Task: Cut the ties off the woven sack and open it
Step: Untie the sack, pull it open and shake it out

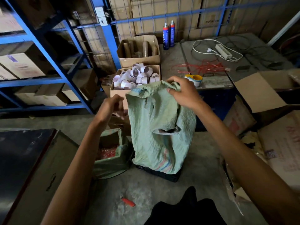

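Green woven sack (155, 127) stands upright at frame ctr, base on a black crate (164, 175) on the concrete floor (146, 200). Right grip (183, 92) is at the sack's 12 o'clock, fingers curled over & clenched round the bunched top edge, holding the mouth up. Left grip (112, 108) hangs at the sack's 10 o'clock, just beside the fabric edge. It's motion-blurred: fingers look curled, but can't tell if it grasps anything or touches the sack. Partway down the sack's front a fold gapes w/ sth dark inside, not readable.

Red cutter (128, 201) lies on the floor at approx 7 o'clock of the sack, well apart from both grips. At 8 o'clock a 2nd green sack (113, 163) sits w/ mouth open, red stuff inside. Behind, at 11–12 o'clock: carton of tape rolls (136, 77), & beyond it a carton of cardboard tubes (139, 51).

Desk (215, 79) at 1–2 o'clock carries a tangle of red ties (203, 67), a yellow tape dispenser (194, 79) just beyond the right grip, 2 spray cans (168, 34) at the back & a white power strip (223, 51) w/ cable. Blue shelving (48, 38) w/ cartons at 10 o'clock. An open cardboard box (259, 91) sits at 3 o'clock.
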The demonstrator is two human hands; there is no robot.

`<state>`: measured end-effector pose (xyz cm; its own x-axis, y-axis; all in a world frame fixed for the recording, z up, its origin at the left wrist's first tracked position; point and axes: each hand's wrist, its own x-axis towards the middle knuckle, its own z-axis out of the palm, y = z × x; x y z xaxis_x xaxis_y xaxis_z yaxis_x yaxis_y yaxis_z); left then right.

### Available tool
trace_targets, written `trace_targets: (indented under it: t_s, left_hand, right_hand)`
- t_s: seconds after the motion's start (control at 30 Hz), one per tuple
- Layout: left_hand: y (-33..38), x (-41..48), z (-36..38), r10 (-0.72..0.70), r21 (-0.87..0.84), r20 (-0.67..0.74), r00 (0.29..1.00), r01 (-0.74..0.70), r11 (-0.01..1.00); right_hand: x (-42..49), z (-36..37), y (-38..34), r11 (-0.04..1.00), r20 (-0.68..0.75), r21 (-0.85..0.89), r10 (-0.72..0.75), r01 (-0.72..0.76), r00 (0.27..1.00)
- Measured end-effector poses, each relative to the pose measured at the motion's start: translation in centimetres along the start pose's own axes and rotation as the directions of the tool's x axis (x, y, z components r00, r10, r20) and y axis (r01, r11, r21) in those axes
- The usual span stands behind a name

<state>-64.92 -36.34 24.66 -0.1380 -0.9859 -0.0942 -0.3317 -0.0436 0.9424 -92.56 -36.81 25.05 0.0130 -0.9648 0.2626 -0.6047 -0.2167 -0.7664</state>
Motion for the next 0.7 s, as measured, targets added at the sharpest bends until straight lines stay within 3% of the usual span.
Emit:
trace_targets:
  t_s: [0.1,0.17,0.27,0.37,0.5,0.7]
  left_hand:
    - [-2.8,0.5,-1.4,0.036,0.135,-0.081,0.996,-0.025,0.991]
    - [-4.0,1.0,-1.5,0.051,0.252,0.041,0.998,-0.06,0.966]
    - [-3.4,1.0,0.6,0.054,0.286,0.259,0.965,-0.129,0.95]
    - [-2.3,1.5,3.4,0.059,0.322,0.313,0.948,-0.164,0.932]
    - [-1.8,1.8,6.1,0.133,0.171,0.283,0.95,-0.186,0.967]
    - [-0.6,1.1,9.1,0.268,-0.081,0.094,0.959,-0.261,0.962]
  right_hand:
    - [0.2,-0.8,-0.6,0.997,0.006,0.045,-0.059,0.059,0.998]
    - [0.4,-1.1,-1.3,0.992,0.016,0.09,-0.091,0.09,0.996]
    - [0.7,-1.3,-2.9,0.98,0.061,0.162,-0.125,0.114,0.99]
    - [0.7,-1.0,-4.6,0.968,0.075,0.183,-0.186,0.17,0.98]
    - [0.6,-0.9,-5.7,0.962,0.097,0.201,-0.208,0.186,0.973]
    - [-0.4,-1.9,-6.6,0.959,0.186,0.253,-0.175,0.125,0.967]
